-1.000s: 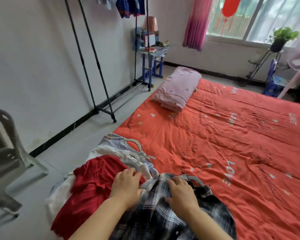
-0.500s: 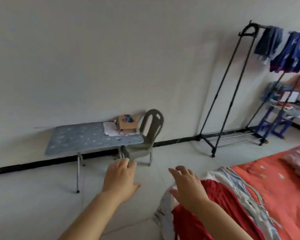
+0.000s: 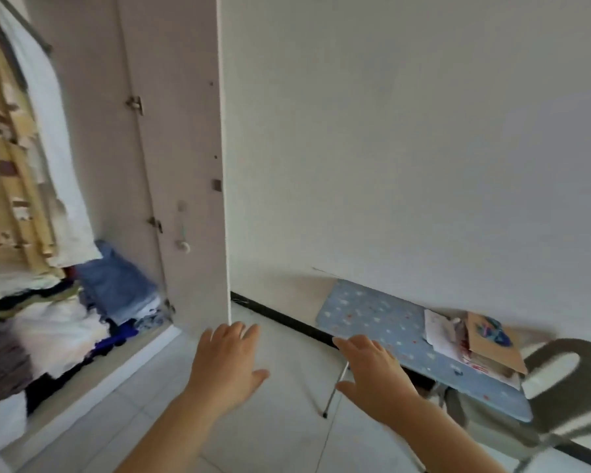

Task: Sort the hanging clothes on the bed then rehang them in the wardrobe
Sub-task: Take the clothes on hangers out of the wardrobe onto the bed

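The wardrobe [image 3: 110, 165] stands at the left with its door [image 3: 185, 165] swung open. Inside hang a yellow patterned garment [image 3: 11, 172] and a white garment [image 3: 55, 158]. Below them lies a heap of folded clothes [image 3: 82, 312], blue denim on top. My left hand [image 3: 226, 370] is stretched out over the floor just right of the door's lower edge, fingers spread and holding nothing. My right hand [image 3: 376, 373] is held out beside it, also spread and empty. The bed and the clothes on it are out of view.
A low blue dotted table [image 3: 382, 326] stands by the wall at the right, with papers and a cardboard box [image 3: 488, 339] on it. A grey plastic chair [image 3: 567, 397] is beside it at the far right. Pale tiled floor [image 3: 270, 431] lies under my hands.
My view has swung left from the bed past the table to the open wardrobe. Both hands left the plaid garment on the bed and now hang empty in front of me.
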Demonstrator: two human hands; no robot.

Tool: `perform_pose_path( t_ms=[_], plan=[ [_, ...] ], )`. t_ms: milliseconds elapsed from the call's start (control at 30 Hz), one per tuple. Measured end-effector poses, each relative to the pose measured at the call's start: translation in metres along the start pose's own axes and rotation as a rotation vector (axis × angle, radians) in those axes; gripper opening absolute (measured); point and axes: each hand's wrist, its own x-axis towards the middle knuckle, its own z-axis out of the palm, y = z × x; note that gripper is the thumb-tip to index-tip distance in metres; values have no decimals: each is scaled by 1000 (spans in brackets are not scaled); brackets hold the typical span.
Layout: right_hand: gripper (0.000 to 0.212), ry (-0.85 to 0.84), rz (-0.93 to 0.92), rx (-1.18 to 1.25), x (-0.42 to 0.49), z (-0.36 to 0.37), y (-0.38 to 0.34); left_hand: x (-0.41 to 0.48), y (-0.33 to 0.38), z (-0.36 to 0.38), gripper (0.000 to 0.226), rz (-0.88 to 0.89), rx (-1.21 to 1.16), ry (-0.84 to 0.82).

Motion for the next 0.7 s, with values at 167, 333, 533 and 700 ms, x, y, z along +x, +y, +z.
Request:
perform_pose_path(
  t_ms=[167,333,533,700],
  plan=[
    [69,-28,-214,-9,109,-11,-37,46,-61,-8,69,-242,49,19],
    [69,-15,-427,-33,204,-24,-78,84,-105,-24,65,-413,103,35],
    [67,-1,-602,-25,280,-33,-135,113,-167,-32,72,-573,152,-11],
    [63,24,-711,-13,354,-33,-200,147,-245,-32,69,-622,145,87]
  ],
)
